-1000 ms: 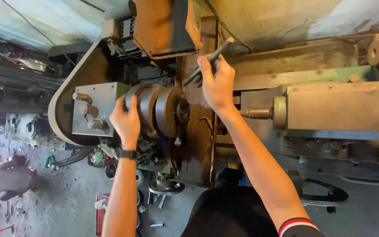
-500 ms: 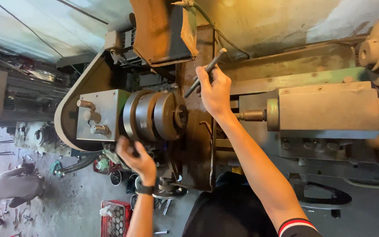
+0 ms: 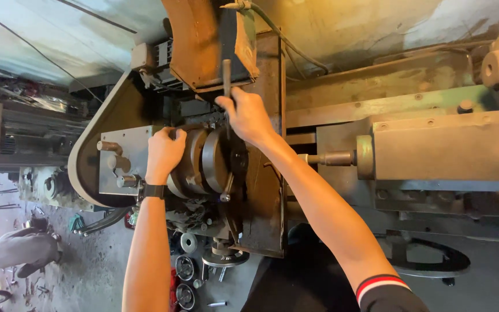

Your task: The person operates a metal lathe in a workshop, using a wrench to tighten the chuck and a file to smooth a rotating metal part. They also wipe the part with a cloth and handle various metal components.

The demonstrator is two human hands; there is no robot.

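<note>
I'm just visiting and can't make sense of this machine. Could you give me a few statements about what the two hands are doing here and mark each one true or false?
1. The left hand grips the round metal chuck. True.
2. The right hand is empty. False: it holds a dark metal bar.
3. The bar lies flat on the floor. False: it points up past the rusty housing.
4. A dark band sits on the left wrist. True.
5. A second person is in the background. True.

The chuck sits between the gearbox on its left and the tailstock well right.
</note>
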